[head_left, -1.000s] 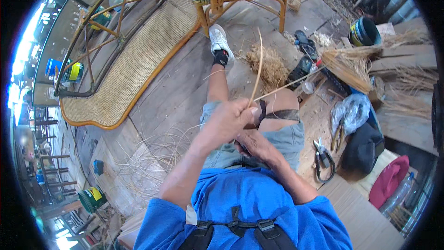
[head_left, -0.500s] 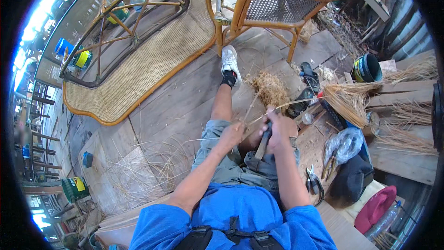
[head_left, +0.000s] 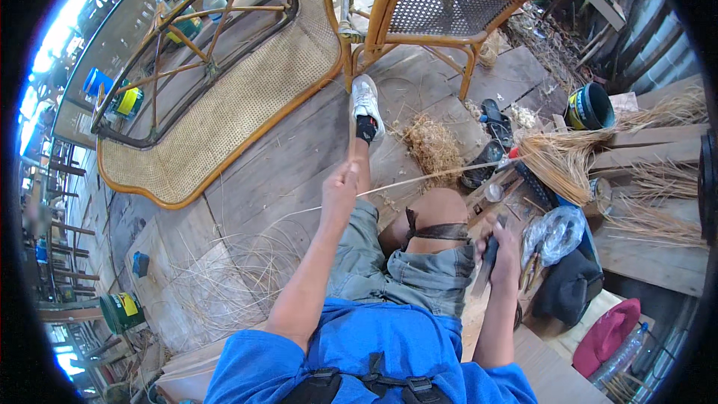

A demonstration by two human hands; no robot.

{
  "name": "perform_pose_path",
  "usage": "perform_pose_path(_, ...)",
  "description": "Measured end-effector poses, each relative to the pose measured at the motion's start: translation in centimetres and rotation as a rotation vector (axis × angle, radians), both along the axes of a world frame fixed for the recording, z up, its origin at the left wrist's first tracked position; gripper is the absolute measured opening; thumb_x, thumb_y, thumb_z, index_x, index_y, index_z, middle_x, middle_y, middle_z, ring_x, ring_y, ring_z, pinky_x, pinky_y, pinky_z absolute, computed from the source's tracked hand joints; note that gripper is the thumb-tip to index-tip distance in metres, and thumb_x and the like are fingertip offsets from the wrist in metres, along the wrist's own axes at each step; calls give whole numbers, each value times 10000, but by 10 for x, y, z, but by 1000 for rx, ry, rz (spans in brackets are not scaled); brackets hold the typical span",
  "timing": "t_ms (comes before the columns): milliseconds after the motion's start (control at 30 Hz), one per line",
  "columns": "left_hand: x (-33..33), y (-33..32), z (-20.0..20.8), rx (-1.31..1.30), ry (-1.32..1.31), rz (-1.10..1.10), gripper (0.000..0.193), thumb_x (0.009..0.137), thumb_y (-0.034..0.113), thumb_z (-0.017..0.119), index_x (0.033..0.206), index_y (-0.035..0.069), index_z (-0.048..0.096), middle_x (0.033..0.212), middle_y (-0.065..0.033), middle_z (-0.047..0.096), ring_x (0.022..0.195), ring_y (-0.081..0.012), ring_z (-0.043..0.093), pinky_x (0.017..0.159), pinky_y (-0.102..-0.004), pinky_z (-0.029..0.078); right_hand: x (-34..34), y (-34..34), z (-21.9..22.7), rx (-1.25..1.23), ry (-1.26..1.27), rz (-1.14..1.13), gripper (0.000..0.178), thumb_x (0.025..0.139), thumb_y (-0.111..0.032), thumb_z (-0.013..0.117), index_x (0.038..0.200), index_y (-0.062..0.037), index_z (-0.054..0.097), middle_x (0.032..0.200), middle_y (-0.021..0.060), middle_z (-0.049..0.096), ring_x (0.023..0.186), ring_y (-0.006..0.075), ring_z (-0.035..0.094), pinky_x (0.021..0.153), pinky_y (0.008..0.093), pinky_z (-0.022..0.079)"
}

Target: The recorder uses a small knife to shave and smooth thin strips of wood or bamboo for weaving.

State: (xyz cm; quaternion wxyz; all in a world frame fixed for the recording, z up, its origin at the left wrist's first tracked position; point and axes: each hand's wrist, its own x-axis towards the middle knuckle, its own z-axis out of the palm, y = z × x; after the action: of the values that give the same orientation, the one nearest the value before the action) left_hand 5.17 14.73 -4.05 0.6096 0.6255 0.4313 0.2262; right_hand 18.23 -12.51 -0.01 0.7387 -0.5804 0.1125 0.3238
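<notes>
— Above the knees, how were the hands set?

— The left hand point(head_left: 340, 183) reached far out, pinched shut on a thin rattan strip point(head_left: 441, 173) running right. The right hand point(head_left: 499, 248) sat near the right thigh, clamped on a knife point(head_left: 484, 269).

— Room to move?

— Bare plank floor point(head_left: 292, 157) lay ahead; the cane chair point(head_left: 456, 7) stood far.

— Anything unclear?

— The blade was hard to make out.

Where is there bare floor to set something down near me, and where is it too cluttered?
Bare planks lie between the overturned woven cane chair frame and the outstretched leg's white shoe. The floor by the left hand is strewn with thin loose cane strands. Around the right hand, dry reed bundles, a clear plastic bag and tools crowd everything.
</notes>
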Motion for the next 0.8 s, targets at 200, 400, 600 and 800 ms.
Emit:
perform_pose_path(200,-5,-79,-26,-82,-182,-453,292,908,250,466,941,33,659,650,43,500,605,-28,428,519,-208,343,-77,-21,-2,25,228,506,370,850,-230,537,1137,-2,485,763,87,583,562,148,539,458,273,436)
perform_pose_path(400,-2,-102,-22,-310,201,-610,212,876,204,514,783,25,579,666,-2,563,587,-66,499,539,-200,416,-72,-29,-14,-177,-8,658,267,851,-143,553,1098,-41,535,798,53,599,652,106,575,531,245,472)
perform_pose_path(600,8,-106,3,-112,327,-737,201,877,210,508,801,30,557,649,-17,588,568,-70,530,525,-213,437,-7,-21,-19,-629,-612,517,281,874,-270,505,939,-6,574,749,136,587,693,237,583,635,350,458)
perform_pose_path(800,8,-119,5,275,430,-739,301,866,283,531,771,-1,568,659,-125,595,573,-220,572,554,-329,453,-17,-5,-35,-956,-966,658,322,843,-320,529,859,-2,574,835,248,585,788,412,563,692,470,437)
